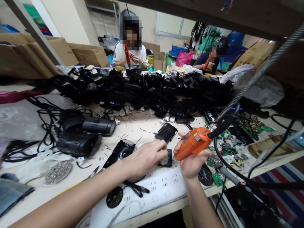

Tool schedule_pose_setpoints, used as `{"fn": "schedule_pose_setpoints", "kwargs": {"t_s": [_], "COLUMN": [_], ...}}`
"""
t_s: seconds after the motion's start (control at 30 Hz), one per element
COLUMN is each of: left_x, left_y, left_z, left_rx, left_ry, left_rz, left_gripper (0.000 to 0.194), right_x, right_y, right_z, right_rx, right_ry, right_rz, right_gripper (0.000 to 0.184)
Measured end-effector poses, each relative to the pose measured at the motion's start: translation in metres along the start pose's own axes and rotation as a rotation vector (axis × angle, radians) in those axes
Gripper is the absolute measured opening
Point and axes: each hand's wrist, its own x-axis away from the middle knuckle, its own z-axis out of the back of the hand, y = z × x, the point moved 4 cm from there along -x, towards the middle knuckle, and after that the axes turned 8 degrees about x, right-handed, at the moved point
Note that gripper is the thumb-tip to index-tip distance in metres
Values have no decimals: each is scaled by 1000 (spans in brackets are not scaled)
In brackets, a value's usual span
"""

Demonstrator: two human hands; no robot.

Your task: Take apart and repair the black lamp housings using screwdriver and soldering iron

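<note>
An orange electric screwdriver (193, 144) lies in my right hand (192, 164), whose fingers wrap round its body; its tip points left and is hidden. Its cord leads up toward a metal spring (258, 76). My left hand (150, 155) has its fingers curled down on a small black plastic part (169, 158) just left of the screwdriver, with most of the part hidden underneath. Beyond that hand sits a black housing (167, 132). Left of it, partly covered by my forearm, is an open black housing (120, 152) with a round clear piece.
A white power strip (163, 188) runs along the front edge. A dish of screws (59, 172) and black cylindrical units (99, 126) lie left; circuit boards (228, 142) lie right. Black housings (147, 85) are heaped across the back. Two people work beyond, holding orange screwdrivers.
</note>
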Motion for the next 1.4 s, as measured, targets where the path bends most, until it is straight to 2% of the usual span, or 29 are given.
{"fn": "schedule_pose_setpoints", "kwargs": {"t_s": [0.07, 0.13, 0.23, 0.43, 0.6, 0.73, 0.87, 0.93, 1.07, 1.13, 1.23, 1.3, 1.4], "left_x": [-7, -13, -18, -9, -1, -2, -7, -6, 11, 23, 34, 34, 29], "left_y": [-5, -9, -14, -21, -13, -16, -14, -15, -25, -30, -30, -26, -23], "left_z": [1, -3, -9, -24, -36, -37, -37, -35, -23, -17, -14, -14, -17], "left_rx": [134, 230, 270, 224, 160, 183, 207, 254, 336, 313, 229, 166, 57], "left_ry": [-4, -57, -89, 98, 185, 232, 166, 145, 227, 211, 75, 18, 0], "left_rz": [57, 29, -5, 160, 55, 78, 60, 73, 245, 365, 493, 497, 447], "left_gripper": [27, 36, 31, 23, 25, 24, 26, 34, 55, 51, 38, 29, 21], "right_x": [0, 0, -1, -1, -1, 0, 0, -1, -1, -1, 0, 1, 4], "right_y": [-1, -1, 0, 2, 4, 4, 3, 3, -5, -12, -22, -24, -19], "right_z": [0, 1, 2, 4, 1, 1, 0, 1, 5, 8, 6, 1, -8], "right_rx": [-6, -7, 1, 5, -25, -44, -40, -37, -24, -32, -93, -141, -188], "right_ry": [2, -3, -7, -8, -20, -17, -12, -8, -1, 13, 17, -4, -32], "right_rz": [6, 10, 12, 26, -10, -39, -35, -30, -29, -23, -31, -28, 3], "right_gripper": [74, 73, 75, 76, 73, 75, 75, 75, 78, 80, 84, 85, 85]}}
